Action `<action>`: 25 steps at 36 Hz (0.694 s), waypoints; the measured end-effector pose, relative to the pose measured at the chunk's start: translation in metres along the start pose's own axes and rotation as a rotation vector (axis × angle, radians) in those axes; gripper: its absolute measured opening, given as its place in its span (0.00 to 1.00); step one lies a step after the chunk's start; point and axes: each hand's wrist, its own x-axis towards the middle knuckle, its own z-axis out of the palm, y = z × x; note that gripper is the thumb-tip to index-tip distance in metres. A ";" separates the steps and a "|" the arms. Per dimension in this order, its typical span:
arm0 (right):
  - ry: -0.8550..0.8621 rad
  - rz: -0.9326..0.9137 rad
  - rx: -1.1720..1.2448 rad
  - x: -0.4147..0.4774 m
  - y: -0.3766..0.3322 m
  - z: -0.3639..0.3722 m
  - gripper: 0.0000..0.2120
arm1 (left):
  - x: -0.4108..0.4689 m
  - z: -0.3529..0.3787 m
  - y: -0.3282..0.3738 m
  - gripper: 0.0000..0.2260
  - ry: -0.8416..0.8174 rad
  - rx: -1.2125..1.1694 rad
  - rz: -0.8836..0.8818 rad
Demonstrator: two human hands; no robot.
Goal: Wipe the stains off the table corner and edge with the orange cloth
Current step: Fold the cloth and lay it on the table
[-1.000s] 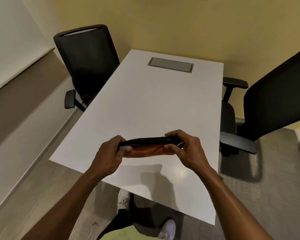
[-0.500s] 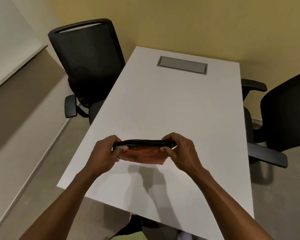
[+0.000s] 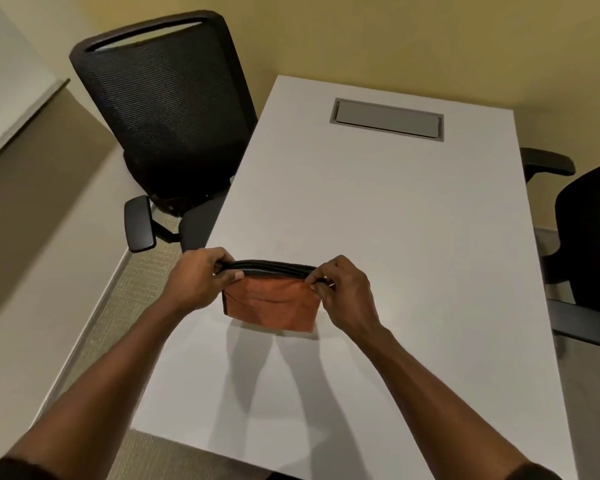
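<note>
Across the middle of the view, tabletop [image 3: 378, 209]: a long white surface is running away from the person, its near corner and near edge lying below the forearms.
Left office chair [image 3: 167, 109]: a black mesh-backed chair is standing tucked against the tabletop's left side.
Right office chair [image 3: 589, 237]: a black chair is sitting beside the tabletop's right edge, partly cut off by the frame.
Cable hatch [image 3: 387, 120]: a grey rectangular lid is lying flush in the tabletop's far end.
Orange cloth [image 3: 271, 304]: it is hanging folded, with a dark upper edge, stretched between both hands just above the tabletop and casting a shadow below.
Left hand [image 3: 196, 275]: its grip is pinching the cloth's upper left end.
Right hand [image 3: 347, 289]: its grip is pinching the cloth's upper right end.
</note>
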 end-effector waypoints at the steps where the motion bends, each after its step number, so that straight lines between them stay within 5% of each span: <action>1: -0.002 0.030 -0.003 0.009 0.003 0.004 0.17 | 0.011 0.004 -0.001 0.07 -0.015 0.019 -0.006; 12: -0.133 0.331 0.000 0.084 0.047 0.041 0.12 | 0.120 0.058 -0.002 0.08 0.007 0.225 -0.055; 16: -0.170 0.341 0.010 0.102 0.058 0.052 0.18 | 0.142 0.070 0.000 0.09 0.020 0.275 -0.048; 20: -0.150 0.508 0.169 0.102 0.062 0.055 0.29 | 0.144 0.083 -0.001 0.24 0.027 0.287 0.043; 25: -0.334 0.260 -0.212 0.087 0.079 0.070 0.28 | 0.132 0.106 -0.016 0.39 -0.143 0.503 0.230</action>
